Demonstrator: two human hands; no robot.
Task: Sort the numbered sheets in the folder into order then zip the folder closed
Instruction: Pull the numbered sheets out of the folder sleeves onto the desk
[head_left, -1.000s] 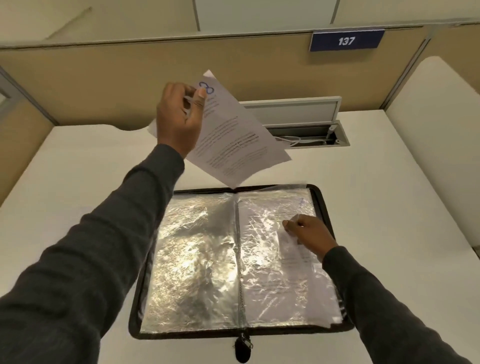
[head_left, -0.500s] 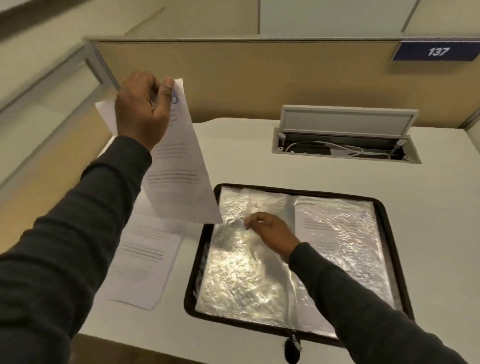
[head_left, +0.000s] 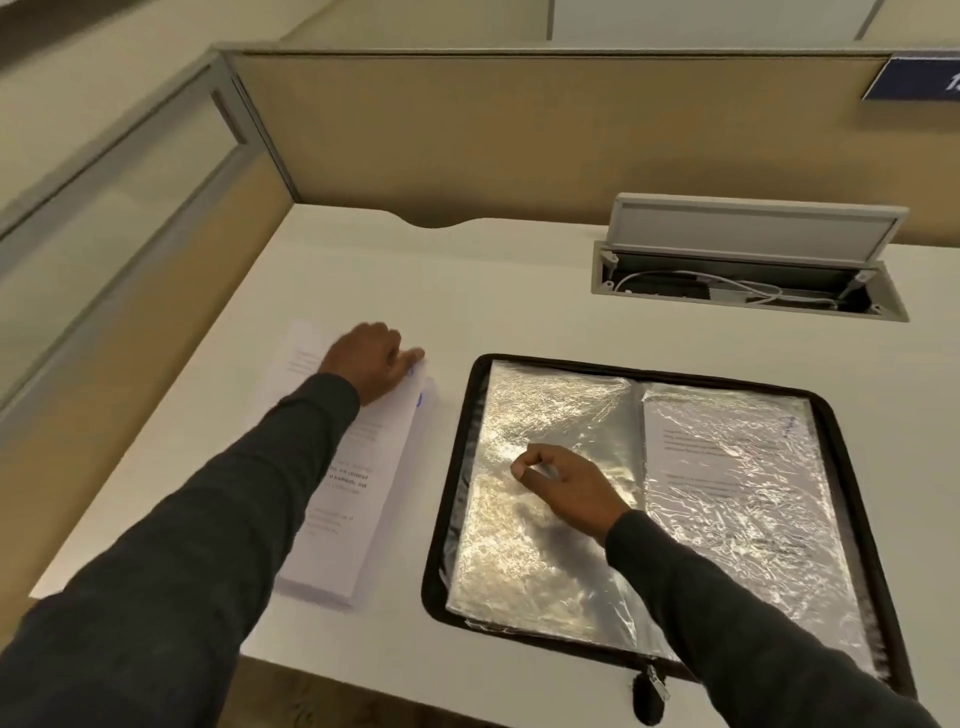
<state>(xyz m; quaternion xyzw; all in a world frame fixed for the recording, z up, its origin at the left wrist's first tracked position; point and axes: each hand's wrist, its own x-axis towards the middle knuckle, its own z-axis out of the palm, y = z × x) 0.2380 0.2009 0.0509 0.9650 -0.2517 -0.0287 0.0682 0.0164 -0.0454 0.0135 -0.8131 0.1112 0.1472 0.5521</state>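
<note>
Your left grip (head_left: 371, 364) lay open on the sheets (head_left: 358, 467), centre left. Your right grip (head_left: 561, 488) curled on the folder (head_left: 453, 467); I cannot tell whether it held anything.

Black folder (head_left: 453, 467), silvery crinkled sleeves (head_left: 519, 545), white sheets (head_left: 374, 467), white desk (head_left: 519, 291).

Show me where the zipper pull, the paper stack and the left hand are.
zipper pull (head_left: 655, 684): head view, on its metal tab.
paper stack (head_left: 375, 486): head view, on the top sheet's middle.
left hand (head_left: 370, 364): head view, on its back.
</note>
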